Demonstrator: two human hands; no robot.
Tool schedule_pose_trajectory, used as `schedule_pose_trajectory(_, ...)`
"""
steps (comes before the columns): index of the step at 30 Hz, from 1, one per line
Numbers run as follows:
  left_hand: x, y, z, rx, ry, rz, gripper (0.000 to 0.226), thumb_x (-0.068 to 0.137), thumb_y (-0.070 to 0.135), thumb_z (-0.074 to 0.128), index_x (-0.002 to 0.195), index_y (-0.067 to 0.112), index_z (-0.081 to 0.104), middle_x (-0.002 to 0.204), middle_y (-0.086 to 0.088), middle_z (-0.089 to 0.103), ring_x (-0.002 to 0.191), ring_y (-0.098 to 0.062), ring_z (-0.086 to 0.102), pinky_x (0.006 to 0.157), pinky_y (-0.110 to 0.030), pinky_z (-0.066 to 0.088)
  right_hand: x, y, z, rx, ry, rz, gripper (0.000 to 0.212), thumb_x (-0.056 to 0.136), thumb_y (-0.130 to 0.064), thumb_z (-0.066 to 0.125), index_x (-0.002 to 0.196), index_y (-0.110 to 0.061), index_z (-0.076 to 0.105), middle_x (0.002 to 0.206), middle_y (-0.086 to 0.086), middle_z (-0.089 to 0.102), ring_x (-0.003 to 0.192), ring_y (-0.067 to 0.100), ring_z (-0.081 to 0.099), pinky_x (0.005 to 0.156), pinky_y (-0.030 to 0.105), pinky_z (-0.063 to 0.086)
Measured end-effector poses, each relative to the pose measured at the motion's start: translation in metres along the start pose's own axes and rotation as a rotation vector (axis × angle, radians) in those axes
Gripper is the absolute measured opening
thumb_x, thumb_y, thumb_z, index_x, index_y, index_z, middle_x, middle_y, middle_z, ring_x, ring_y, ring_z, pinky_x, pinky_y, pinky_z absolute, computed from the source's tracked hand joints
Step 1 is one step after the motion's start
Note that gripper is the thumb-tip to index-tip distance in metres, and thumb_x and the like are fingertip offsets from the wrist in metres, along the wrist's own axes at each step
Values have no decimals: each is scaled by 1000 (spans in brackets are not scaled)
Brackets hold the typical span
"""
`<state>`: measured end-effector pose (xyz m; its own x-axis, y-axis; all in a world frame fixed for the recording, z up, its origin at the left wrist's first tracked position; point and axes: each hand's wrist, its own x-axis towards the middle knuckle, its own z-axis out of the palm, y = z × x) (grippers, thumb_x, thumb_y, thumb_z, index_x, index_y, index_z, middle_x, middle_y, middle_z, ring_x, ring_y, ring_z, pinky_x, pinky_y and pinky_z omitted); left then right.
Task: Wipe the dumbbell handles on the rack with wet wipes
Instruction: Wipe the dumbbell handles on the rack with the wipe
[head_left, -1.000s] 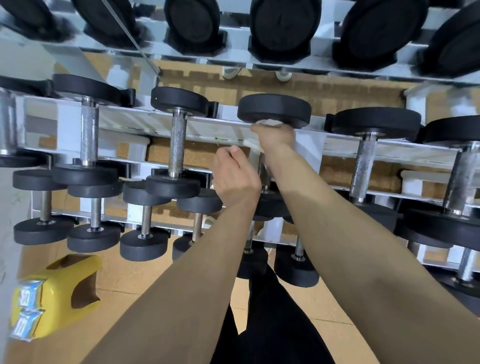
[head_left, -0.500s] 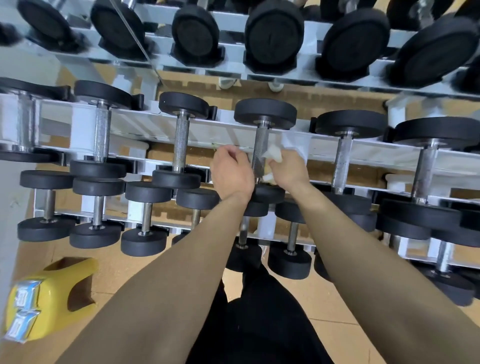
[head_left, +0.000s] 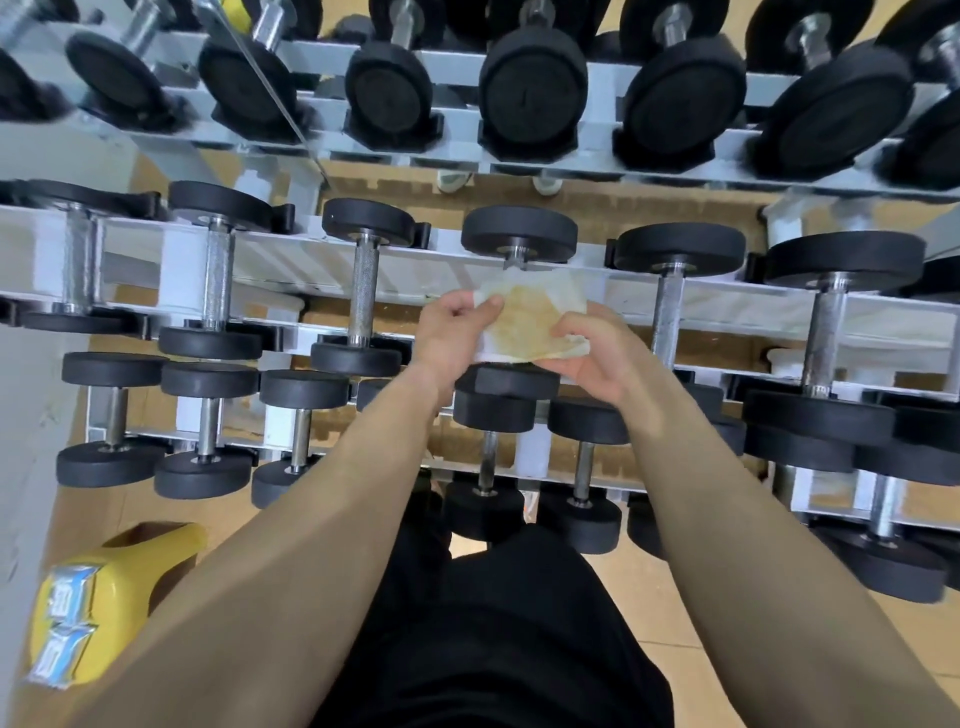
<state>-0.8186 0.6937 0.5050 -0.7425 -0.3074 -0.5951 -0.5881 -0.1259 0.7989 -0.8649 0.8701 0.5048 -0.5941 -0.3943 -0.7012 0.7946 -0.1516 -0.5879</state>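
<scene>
Left hand (head_left: 451, 332) and right hand (head_left: 592, 358) each pinch an edge of the limp, brown-stained wet wipe (head_left: 530, 318), spread in front of a middle-tier dumbbell (head_left: 519, 231) on the rack (head_left: 291, 270); soft, light and probably easily torn, it is best held by opposite edges.

Reaching in from both lower corners of the frame with bare forearms, meeting just above centre. Pinching a wipe (head_left: 524, 322) at one edge with left hand (head_left: 452, 332), at the other with right hand (head_left: 587, 358), fingers curled.
</scene>
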Motion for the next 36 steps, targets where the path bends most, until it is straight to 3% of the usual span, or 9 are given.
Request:
schedule_pose_trajectory(3, 14, -8, -1, 158, 111, 61, 22, 95, 32, 69, 98, 10, 68, 97, -8, 75, 89, -23, 71, 91, -42, 57, 19, 2, -7, -297, 226, -13, 38, 86, 7, 64, 120, -10, 66, 123, 12, 69, 114, 29, 67, 91, 45, 60)
schedule_pose_trajectory(6, 30, -23, -2, 336, 148, 125, 29, 96, 36, 66, 95, 7, 63, 90, -14, 68, 80, -27, 64, 81, -41, 55, 34, 7, -11, -443, 275, 3, 39, 85, 2, 70, 122, -9, 65, 121, 11, 68, 109, 26, 68, 87, 41, 62)
schedule_pose_trajectory(9, 45, -29, -6, 474, 165, 164, 27, 97, 38, 64, 94, 12, 56, 80, -2, 60, 74, -21, 57, 74, -36, 49, 41, 12, -14, -447, 246, -6, 33, 88, -2, 72, 120, -10, 65, 119, 9, 67, 106, 22, 68, 81, 33, 63)
schedule_pose_trajectory(13, 62, -30, -12, 644, 164, 175, 30, 100, 39, 59, 118, 15, 60, 100, -3, 68, 90, -26, 63, 80, -35, 51, 48, 15, -27, -325, 327, -14, 25, 92, -4, 72, 116, -7, 65, 115, 11, 66, 96, 24, 72, 73, 28, 62)
schedule_pose_trajectory(17, 69, -34, -14, 775, 126, 244, 22, 100, 40, 58, 101, 19, 53, 76, 6, 56, 78, -24, 55, 67, -33, 38, 54, 14, -36, -455, 595, 11, 19, 94, 5, 55, 107, -7, 61, 116, 17, 65, 83, 27, 71, 68, 29, 60)
schedule_pose_trajectory(21, 66, -35, -7, 739, 67, 296, 22, 98, 40, 61, 97, 19, 56, 79, 3, 58, 79, -25, 57, 68, -37, 44, 38, 11, -7, -904, 851, -400, 20, 91, -4, 54, 109, -10, 60, 108, 3, 60, 91, 15, 52, 77, 20, 36)
schedule_pose_trajectory(24, 60, -30, 3, 732, 14, 381, 18, 97, 37, 63, 97, 19, 61, 80, 4, 60, 76, -23, 55, 68, -36, 44, 32, 24, 28, -978, 619, -614, 4, 90, -10, 55, 89, -9, 59, 87, 3, 59, 82, 17, 53, 73, 29, 41)
schedule_pose_trajectory(29, 59, -37, -3, 656, 52, 346, 20, 97, 35, 64, 92, 16, 58, 69, 6, 52, 69, -24, 51, 68, -41, 46, 56, 48, 43, -992, 443, -229, 36, 98, -25, 49, 123, 0, 53, 120, 17, 55, 109, 34, 56, 93, 42, 47)
schedule_pose_trajectory(36, 60, -46, -6, 660, 114, 229, 27, 102, 38, 56, 99, 12, 60, 81, -4, 67, 80, -30, 63, 75, -45, 53, 82, 23, 35, -620, 298, 24, 41, 85, -31, 74, 120, -10, 66, 111, 2, 72, 105, 20, 69, 85, 31, 55)
